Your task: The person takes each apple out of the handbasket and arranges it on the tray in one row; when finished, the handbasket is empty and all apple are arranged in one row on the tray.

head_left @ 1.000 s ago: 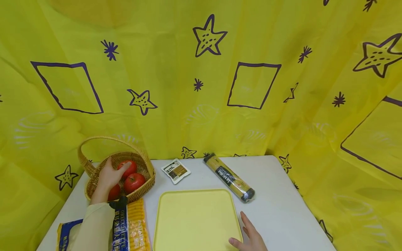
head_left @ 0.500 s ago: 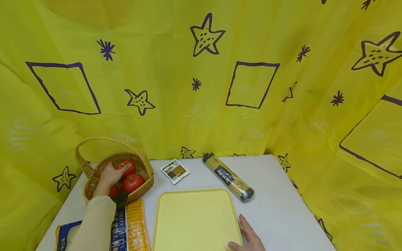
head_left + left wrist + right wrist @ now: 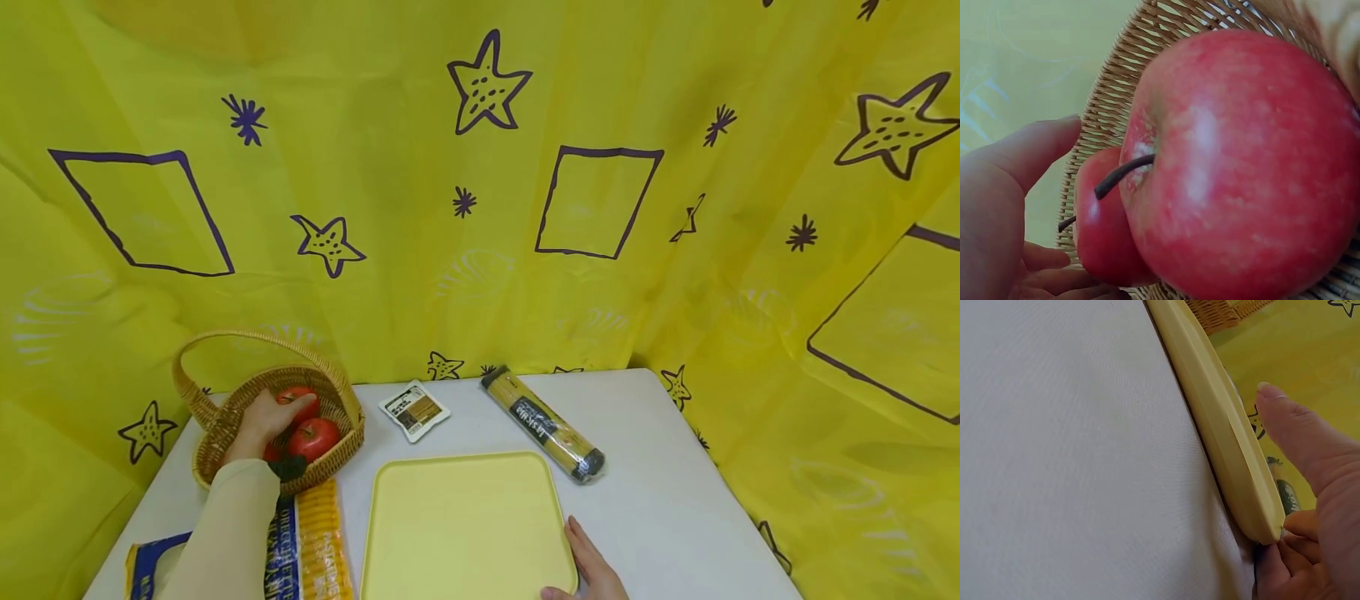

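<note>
My left hand (image 3: 257,427) reaches into a wicker basket (image 3: 347,454) holding red apples, its thumb lying over the far apple (image 3: 295,392) in the head view. In the left wrist view, the thumb and the fingers (image 3: 1047,257) stand apart beside the smaller-looking apple (image 3: 1107,244), and a large apple (image 3: 1241,162) fills the foreground. A nearer apple (image 3: 314,438) sits just in front of the hand. My right hand (image 3: 594,571) is at the near right corner of a pale yellow tray (image 3: 465,525). Its fingers touch the tray's edge, while the thumb (image 3: 1300,428) is raised off it.
Behind the tray lie a small white packet (image 3: 415,411) and a long clear-wrapped pack of spaghetti (image 3: 543,425). A bag of orecchiette pasta (image 3: 322,537) is in front of the basket, with a blue-and-yellow bag (image 3: 153,554) left of it. A yellow curtain (image 3: 405,167) closes the back.
My right hand has come in against the tray's edge. The left hand stays in the basket by the far apple. The head view has shifted slightly.
</note>
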Motion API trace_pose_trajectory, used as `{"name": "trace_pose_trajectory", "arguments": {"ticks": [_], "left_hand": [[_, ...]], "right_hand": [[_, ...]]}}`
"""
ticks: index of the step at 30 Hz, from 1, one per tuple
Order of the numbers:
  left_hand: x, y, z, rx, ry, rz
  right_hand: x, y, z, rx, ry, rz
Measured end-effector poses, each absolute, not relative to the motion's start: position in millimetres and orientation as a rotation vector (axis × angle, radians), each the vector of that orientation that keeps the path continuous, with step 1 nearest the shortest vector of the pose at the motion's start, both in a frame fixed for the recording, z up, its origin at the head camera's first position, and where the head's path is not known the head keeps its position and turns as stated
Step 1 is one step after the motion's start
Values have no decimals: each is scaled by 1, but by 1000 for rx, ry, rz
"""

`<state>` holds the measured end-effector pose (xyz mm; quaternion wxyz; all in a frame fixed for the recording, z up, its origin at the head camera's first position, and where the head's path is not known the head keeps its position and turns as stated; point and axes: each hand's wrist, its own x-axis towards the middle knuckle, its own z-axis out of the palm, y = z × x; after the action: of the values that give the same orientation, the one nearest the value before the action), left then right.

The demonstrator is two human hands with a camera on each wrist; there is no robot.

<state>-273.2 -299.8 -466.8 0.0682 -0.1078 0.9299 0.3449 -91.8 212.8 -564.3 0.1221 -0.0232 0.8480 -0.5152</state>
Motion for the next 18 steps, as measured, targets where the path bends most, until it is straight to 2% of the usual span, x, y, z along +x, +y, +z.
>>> {"name": "trace_pose_trajectory", "arguments": {"ticks": [7,18], "left_hand": [[-278,-296,-470,-324,2836,1005],[-281,-297,-475,-327,2887,1004]], "right_hand": [[-91,217,-571,-217,2609,-1361],[-92,217,-571,-226,2612,-1374]]}}
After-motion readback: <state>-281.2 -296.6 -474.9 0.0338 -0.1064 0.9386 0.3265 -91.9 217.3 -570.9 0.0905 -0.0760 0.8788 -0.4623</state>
